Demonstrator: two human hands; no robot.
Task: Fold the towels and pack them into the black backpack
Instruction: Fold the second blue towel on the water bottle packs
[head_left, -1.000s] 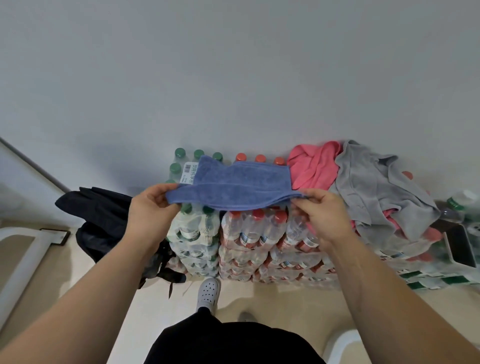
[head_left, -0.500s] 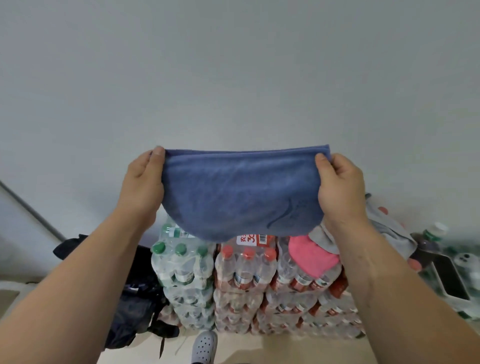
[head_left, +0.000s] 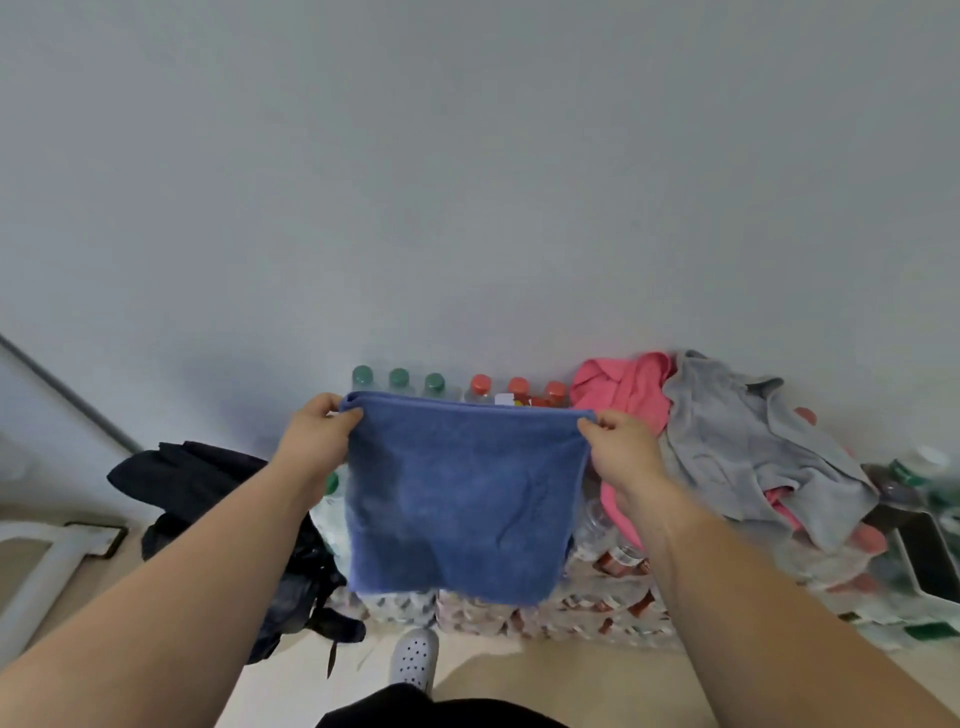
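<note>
A blue towel hangs doubled over in front of me, its folded edge on top. My left hand pinches its upper left corner and my right hand pinches its upper right corner. The towel covers much of the stacked bottle packs behind it. The black backpack slumps on the floor to the left, against the wall. A pink towel and a grey towel lie crumpled on top of the packs at the right.
Shrink-wrapped packs of water bottles with green and red caps are stacked against the grey wall. A white frame stands at the far left. A dark tray sits at the right edge. My shoe shows below.
The towel was lifted high against the wall half a second ago; both hands have now lowered it, and it hangs longer below them in front of the bottle packs.
</note>
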